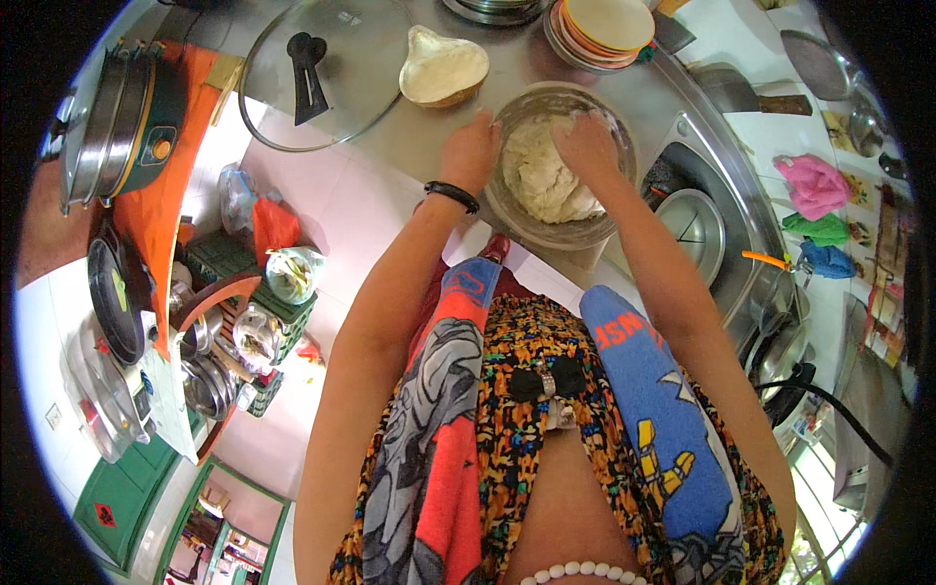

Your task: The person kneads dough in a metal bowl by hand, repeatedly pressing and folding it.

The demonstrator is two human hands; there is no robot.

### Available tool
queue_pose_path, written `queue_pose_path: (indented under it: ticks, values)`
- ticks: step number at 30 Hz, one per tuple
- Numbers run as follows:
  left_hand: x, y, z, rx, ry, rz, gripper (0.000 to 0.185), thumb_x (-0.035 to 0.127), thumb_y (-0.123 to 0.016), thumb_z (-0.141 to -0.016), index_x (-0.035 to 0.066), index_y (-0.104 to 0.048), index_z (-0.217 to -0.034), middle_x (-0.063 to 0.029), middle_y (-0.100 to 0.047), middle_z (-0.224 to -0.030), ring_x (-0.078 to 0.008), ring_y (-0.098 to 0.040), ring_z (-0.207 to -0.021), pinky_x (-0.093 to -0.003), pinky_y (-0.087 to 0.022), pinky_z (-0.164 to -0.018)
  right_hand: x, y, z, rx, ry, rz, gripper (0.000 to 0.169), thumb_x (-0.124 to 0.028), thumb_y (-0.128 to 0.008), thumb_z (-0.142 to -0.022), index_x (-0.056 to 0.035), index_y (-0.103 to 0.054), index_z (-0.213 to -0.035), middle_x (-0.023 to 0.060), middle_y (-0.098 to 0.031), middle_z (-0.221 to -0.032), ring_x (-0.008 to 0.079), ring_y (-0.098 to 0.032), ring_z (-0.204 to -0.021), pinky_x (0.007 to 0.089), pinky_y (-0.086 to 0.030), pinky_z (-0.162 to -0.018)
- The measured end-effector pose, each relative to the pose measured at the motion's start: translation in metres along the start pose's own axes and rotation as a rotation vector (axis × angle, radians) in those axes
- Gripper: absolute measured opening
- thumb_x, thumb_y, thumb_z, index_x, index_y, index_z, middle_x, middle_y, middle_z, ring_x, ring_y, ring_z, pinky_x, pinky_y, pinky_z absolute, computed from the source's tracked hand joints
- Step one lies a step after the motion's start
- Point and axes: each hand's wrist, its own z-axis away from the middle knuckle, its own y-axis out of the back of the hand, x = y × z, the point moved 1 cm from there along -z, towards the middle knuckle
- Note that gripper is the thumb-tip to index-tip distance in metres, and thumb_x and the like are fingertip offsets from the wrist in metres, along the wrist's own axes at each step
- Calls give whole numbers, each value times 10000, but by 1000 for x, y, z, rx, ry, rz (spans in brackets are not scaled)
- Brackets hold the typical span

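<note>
A round metal bowl sits near the counter's front edge, its wall smeared with flour. In it lies a rough, pale lump of dough. My left hand, with a dark bracelet at the wrist, grips the bowl's left rim. The fingers of my right hand curl down onto the dough's upper right part, and their tips are hidden. Just beyond my left hand stands a gourd-shaped scoop holding white flour.
A glass lid with a black utensil on it overhangs the counter's left end. Stacked plates stand behind the bowl. To the right are a sink with a metal basin and a cleaver.
</note>
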Motion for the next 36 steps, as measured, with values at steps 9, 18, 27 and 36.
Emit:
queue_pose_path:
  ticks: [9, 18, 27, 36]
  values:
    - [-8, -9, 5, 92, -14, -38, 244, 255, -470, -911, 13, -505, -907, -231, -604, -709, -415, -592, -677, -506, -470, -600, -60, -8, 42, -619, 438, -36, 247, -145, -585, -747, 19, -621, -928, 230, -566, -1072, 389, -500, -1075, 494, -367, -958]
    - [-2, -7, 6, 48, 14, -21, 228, 241, -480, -904, 15, -504, -906, -232, -607, -701, -407, -599, -677, -503, -479, -596, 31, 49, 90, -22, 204, -370, 436, -192, -574, -851, 43, -467, -1203, 220, -432, -1293, 363, -394, -1224, 428, -324, -1014]
    - [2, -5, 6, 40, 66, -64, 205, 235, -477, -903, 34, -513, -893, -222, -607, -695, -399, -603, -667, -502, -477, -594, 39, -4, 49, -264, -157, -563, 553, -343, -673, -787, 89, -507, -1089, 250, -599, -1000, 392, -582, -953, 429, -451, -867]
    - [8, -7, 8, 49, 38, -7, 223, 220, -471, -906, 2, -517, -915, -236, -609, -726, -413, -599, -694, -509, -477, -624, 8, 5, 22, -357, -206, -588, 510, -282, -650, -796, 75, -497, -1126, 185, -603, -1061, 244, -615, -902, 377, -470, -815]
